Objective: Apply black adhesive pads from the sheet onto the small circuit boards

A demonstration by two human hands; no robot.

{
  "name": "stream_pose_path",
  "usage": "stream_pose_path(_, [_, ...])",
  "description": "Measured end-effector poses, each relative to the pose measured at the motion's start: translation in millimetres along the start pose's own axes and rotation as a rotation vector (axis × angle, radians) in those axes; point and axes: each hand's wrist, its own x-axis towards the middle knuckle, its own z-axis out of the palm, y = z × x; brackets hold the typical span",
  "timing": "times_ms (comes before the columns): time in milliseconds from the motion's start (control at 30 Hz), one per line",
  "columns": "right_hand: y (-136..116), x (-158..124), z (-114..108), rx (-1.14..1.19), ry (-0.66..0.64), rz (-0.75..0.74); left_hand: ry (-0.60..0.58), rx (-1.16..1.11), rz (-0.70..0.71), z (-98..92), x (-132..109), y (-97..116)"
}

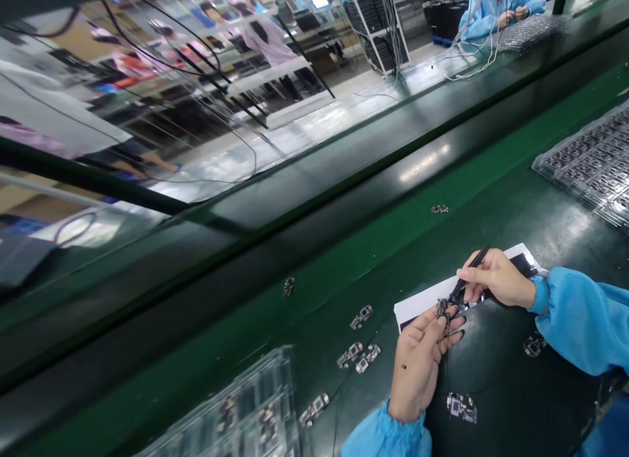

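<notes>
In the head view, my left hand [417,365] pinches a small circuit board [443,308] between thumb and fingers. My right hand [501,280] is closed round dark tweezers [472,267], whose lower end reaches the board. Beneath both hands lies a white sheet [427,298] with dark strips on it. A tiny dark piece [403,366] sits on the back of my left hand. Near my left wrist, another circuit board [462,408] rests on the green bench. One more board [534,344] lies beside my right sleeve.
Several loose boards [362,317] are scattered left of my hands. A clear tray [255,404] holding boards stands at the lower left. Stacked filled trays [590,159] occupy the right side. Across the dark rail [344,175], a co-worker in blue [474,18] handles something by a tray.
</notes>
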Motion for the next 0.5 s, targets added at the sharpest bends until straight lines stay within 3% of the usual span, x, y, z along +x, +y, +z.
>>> stream_pose_path(500, [12.7,-1.2,5.5,-0.146,0.029,-0.029,-0.023,-0.074,0.016,0.5,0.4,-0.6])
